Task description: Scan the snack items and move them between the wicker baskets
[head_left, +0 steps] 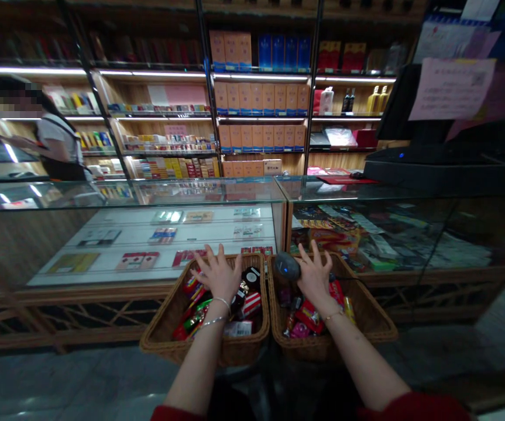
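My left hand (219, 276) is held over the left wicker basket (160, 333) with its fingers spread and nothing in it. Packaged snacks (195, 316) in bright wrappers lie in that basket, partly hidden by the hand and forearm. My right hand (316, 275) is above the right wicker basket (379, 327) and holds a dark handheld barcode scanner (287, 266). The scanner's head, lit by a small blue light, points left; its handle is hidden behind my hand, and some of my fingers stretch upward. Red and pink wrapped snacks (309, 318) lie beneath it.
A glass display counter (182, 193) with flat packs inside runs behind the baskets. At right, a checkout monitor (401, 105) stands on the counter with a pink paper sheet (452, 88) on it. Shelves hold orange boxes (261, 138). Another person (61, 140) stands at far left behind the counter.
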The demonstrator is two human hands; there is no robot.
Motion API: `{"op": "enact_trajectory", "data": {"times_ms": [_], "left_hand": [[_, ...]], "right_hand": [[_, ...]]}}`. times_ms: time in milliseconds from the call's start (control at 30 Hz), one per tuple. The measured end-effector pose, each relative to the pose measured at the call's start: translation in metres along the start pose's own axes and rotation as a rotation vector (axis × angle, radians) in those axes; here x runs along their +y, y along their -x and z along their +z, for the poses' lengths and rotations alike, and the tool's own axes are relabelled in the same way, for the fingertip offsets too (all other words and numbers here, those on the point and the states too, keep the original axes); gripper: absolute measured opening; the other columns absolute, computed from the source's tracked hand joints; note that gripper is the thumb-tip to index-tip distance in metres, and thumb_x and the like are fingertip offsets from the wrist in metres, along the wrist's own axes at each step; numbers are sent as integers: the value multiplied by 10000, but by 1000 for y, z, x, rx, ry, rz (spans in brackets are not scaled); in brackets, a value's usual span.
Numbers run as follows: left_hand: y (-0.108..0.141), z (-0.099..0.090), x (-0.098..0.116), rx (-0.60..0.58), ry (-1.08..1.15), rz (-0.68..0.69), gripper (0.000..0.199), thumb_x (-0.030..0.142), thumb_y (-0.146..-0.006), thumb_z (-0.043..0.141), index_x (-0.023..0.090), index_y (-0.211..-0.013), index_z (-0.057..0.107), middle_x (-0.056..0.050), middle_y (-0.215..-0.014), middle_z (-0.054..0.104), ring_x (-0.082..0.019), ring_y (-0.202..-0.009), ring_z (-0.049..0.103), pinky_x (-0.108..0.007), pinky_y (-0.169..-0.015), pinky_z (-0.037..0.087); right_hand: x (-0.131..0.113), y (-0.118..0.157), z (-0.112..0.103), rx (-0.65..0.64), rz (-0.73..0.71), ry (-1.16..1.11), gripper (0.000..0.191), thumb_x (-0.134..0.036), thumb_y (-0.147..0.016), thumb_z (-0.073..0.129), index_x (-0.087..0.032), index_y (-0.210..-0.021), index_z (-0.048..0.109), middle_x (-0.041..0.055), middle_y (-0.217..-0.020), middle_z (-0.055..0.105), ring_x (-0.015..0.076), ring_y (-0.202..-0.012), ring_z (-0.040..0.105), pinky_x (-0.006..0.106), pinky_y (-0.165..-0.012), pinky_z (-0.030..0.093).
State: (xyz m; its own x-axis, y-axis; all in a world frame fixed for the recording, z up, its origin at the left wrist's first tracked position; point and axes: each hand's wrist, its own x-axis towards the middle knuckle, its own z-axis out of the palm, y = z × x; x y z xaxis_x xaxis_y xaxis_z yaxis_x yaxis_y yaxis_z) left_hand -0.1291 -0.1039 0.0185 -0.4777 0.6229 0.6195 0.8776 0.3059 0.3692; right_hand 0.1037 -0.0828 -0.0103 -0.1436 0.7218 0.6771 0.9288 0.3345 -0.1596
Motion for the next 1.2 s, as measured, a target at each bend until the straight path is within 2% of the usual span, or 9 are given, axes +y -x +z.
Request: {"op": "enact_trajectory", "data": {"times_ms": [200, 467, 800, 933, 1067, 1200], "left_hand": [[12, 7, 28, -47, 32, 65, 664, 565, -900, 450, 179, -1440, 478, -162, -1608, 285, -428, -1496, 103, -734, -1121, 150], [32, 20, 65, -126, 59, 186, 654, 537, -894, 478, 183, -1443, 471, -138, -1600, 317, -406, -1498, 124, -688, -1160, 121], [50, 39, 107, -322, 36, 415, 668, 489, -867, 525, 195, -1460, 436, -109, -1606, 313, -376, -1505, 131, -672, -1174, 118], [55, 48, 122, -464, -16, 511, 686, 489, -851, 541, 190, -1457, 426, -120, -1599, 328, -361, -1495, 180, -629, -1187, 140], [59, 63, 139, -694, -102, 579, 705, 517, -837, 547, 217, -1457, 398, -117, -1602, 322, -340, -1484, 220, -605, -1178, 181], [60, 88, 157, -919, -185, 632, 792, 590, -758, 617, 225, -1429, 409, -160, -1507, 456, -353, -1381, 396, -577, -1102, 320]], "right_hand": [[24, 2, -3, -6, 14, 28, 430, -90, -707, 547, -249, -1075, 702, 39, -1482, 506, 302, -1489, 176, 587, -1122, 109], [69, 7, -3, -10, 67, 78, 366, -133, -743, 551, -247, -1056, 702, 33, -1472, 519, 307, -1488, 173, 585, -1112, 107], [116, 3, 0, -62, 154, 197, 344, -143, -770, 519, -231, -1044, 707, 29, -1481, 509, 320, -1495, 123, 589, -1100, 136], [123, 8, 4, -100, 248, 217, 347, -162, -771, 529, -228, -1061, 708, 31, -1470, 522, 331, -1487, 140, 580, -1092, 157], [126, 11, 7, -112, 328, 207, 331, -153, -779, 501, -220, -1026, 712, 14, -1463, 531, 320, -1482, 149, 573, -1096, 160], [129, 10, 9, -94, 372, 181, 348, -145, -789, 480, -217, -1041, 709, 14, -1466, 526, 321, -1474, 162, 585, -1088, 160]]}}
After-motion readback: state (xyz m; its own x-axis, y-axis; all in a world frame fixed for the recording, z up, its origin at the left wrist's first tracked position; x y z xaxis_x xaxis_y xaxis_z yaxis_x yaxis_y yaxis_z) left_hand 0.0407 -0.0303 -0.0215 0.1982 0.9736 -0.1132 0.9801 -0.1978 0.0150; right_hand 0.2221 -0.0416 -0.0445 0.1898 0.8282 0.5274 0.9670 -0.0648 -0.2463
